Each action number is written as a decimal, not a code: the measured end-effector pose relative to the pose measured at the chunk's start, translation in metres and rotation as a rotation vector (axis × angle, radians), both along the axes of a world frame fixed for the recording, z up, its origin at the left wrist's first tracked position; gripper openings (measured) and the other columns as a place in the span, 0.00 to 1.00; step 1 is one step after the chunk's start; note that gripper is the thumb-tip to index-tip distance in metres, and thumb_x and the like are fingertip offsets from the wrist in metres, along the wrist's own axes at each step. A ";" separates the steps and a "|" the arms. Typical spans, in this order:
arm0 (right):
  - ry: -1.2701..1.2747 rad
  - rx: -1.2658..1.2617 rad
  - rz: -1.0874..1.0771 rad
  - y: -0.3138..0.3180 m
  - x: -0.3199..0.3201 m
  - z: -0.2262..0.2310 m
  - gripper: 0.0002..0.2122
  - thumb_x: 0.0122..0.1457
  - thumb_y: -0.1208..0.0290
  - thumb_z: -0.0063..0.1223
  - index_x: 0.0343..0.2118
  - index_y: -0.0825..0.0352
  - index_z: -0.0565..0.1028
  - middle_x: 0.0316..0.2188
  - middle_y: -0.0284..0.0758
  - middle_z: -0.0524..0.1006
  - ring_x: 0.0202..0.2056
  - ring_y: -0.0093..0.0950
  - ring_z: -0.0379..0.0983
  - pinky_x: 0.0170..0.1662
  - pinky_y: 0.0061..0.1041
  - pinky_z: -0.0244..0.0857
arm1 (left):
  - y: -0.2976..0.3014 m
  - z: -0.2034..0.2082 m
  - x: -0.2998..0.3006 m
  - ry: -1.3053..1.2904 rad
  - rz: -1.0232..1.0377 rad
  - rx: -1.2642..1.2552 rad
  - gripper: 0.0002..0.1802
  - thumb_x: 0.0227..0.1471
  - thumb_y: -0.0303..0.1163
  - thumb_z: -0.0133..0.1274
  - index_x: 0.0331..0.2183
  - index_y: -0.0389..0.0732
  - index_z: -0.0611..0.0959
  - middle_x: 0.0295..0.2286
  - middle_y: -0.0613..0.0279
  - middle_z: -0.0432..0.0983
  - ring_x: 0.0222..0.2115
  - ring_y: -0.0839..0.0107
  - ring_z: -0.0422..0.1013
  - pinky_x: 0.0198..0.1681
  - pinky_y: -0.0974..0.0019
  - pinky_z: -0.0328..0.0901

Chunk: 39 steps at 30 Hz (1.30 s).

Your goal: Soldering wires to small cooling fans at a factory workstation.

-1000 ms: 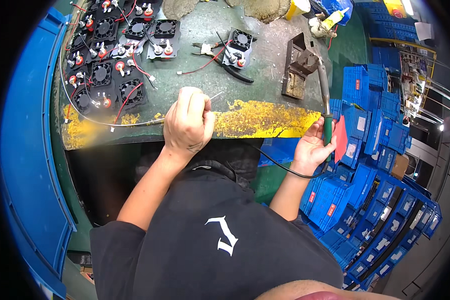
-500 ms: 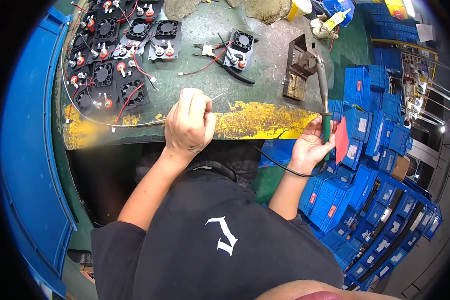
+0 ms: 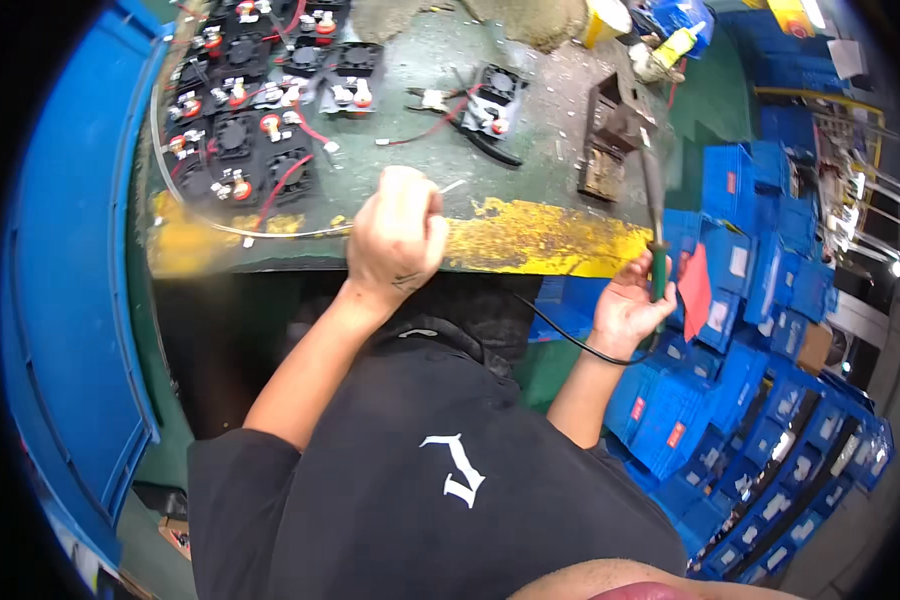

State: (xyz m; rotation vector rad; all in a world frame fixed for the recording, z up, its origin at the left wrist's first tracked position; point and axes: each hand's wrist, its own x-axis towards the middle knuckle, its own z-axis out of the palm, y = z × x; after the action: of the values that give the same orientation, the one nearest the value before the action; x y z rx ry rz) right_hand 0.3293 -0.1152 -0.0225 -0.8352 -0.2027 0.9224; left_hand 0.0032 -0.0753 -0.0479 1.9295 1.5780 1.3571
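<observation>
My left hand [image 3: 398, 235] is closed around a thin silvery solder wire [image 3: 270, 234]. Its short end pokes out past my fingers, and the rest curves left along the bench edge. My right hand [image 3: 630, 308] grips the green handle [image 3: 659, 272] of a soldering iron at the bench's right front corner. The iron's metal shaft [image 3: 652, 185], blurred, points away along the right side of a dark, worn metal iron stand [image 3: 602, 172]; I cannot tell whether they touch. Beyond my left hand, a black fan plate [image 3: 492, 105] lies beside pliers [image 3: 494, 150].
Several similar fan plates [image 3: 234, 135] with red and black wires crowd the bench's left. A yellow tub [image 3: 606, 20] and a yellow-labelled bottle [image 3: 676, 42] stand at the far right. Blue crates [image 3: 660, 400] are stacked to the right. A blue panel [image 3: 70, 270] rises at left.
The whole view has shifted a little, so the bench things appear farther right. The soldering iron's shaft is blurred and sits slightly nearer to me. Both hands keep their hold.
</observation>
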 end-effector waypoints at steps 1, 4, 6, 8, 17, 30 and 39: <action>0.044 0.063 0.070 -0.002 0.007 -0.001 0.21 0.66 0.59 0.47 0.52 0.72 0.75 0.43 0.47 0.79 0.39 0.33 0.77 0.41 0.25 0.77 | 0.000 0.001 -0.001 0.014 -0.001 0.006 0.11 0.40 0.18 0.56 0.30 0.39 0.75 0.32 0.54 0.71 0.29 0.54 0.72 0.31 0.56 0.68; 0.117 0.110 0.111 -0.003 0.009 0.002 0.22 0.62 0.63 0.52 0.50 0.78 0.73 0.37 0.41 0.77 0.32 0.27 0.72 0.35 0.23 0.73 | -0.003 0.002 -0.004 0.022 -0.026 0.038 0.09 0.41 0.22 0.56 0.30 0.39 0.76 0.31 0.53 0.71 0.31 0.54 0.72 0.33 0.55 0.68; 0.105 0.158 0.153 0.000 0.023 -0.009 0.21 0.62 0.61 0.50 0.49 0.75 0.76 0.35 0.42 0.78 0.31 0.27 0.72 0.33 0.22 0.70 | -0.004 0.000 -0.003 0.025 -0.041 0.032 0.09 0.42 0.23 0.56 0.30 0.39 0.76 0.31 0.54 0.71 0.32 0.54 0.71 0.34 0.56 0.69; -0.022 0.076 0.088 0.008 0.038 -0.027 0.22 0.62 0.57 0.48 0.47 0.73 0.78 0.34 0.41 0.78 0.31 0.27 0.71 0.30 0.22 0.64 | -0.008 -0.003 -0.002 0.057 -0.052 0.069 0.09 0.42 0.23 0.56 0.31 0.40 0.76 0.32 0.54 0.71 0.34 0.54 0.72 0.36 0.56 0.69; -0.152 0.034 0.121 0.019 0.050 -0.078 0.25 0.66 0.50 0.43 0.50 0.67 0.80 0.36 0.40 0.85 0.29 0.28 0.79 0.28 0.23 0.68 | -0.056 0.035 -0.018 0.022 -0.076 0.068 0.10 0.45 0.19 0.56 0.34 0.37 0.79 0.37 0.54 0.76 0.37 0.53 0.76 0.40 0.56 0.72; -0.529 0.144 0.105 0.028 0.022 -0.081 0.22 0.67 0.60 0.41 0.52 0.75 0.73 0.40 0.55 0.81 0.35 0.41 0.82 0.40 0.35 0.80 | -0.083 0.045 -0.031 0.180 0.046 -0.147 0.09 0.51 0.16 0.57 0.37 0.34 0.80 0.34 0.54 0.76 0.30 0.60 0.75 0.35 0.64 0.71; -0.557 0.120 0.084 0.018 0.011 -0.068 0.21 0.66 0.63 0.38 0.49 0.78 0.72 0.38 0.55 0.81 0.33 0.41 0.82 0.36 0.34 0.81 | -0.030 0.044 -0.019 0.292 0.035 -0.195 0.13 0.52 0.20 0.61 0.41 0.36 0.81 0.35 0.53 0.78 0.27 0.62 0.78 0.32 0.62 0.72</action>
State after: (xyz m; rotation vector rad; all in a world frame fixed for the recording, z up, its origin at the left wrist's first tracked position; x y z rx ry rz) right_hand 0.3403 -0.0974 -0.0905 -0.9629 -0.7729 0.7289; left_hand -0.0154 -0.1049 -0.0038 2.0562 1.8074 0.9229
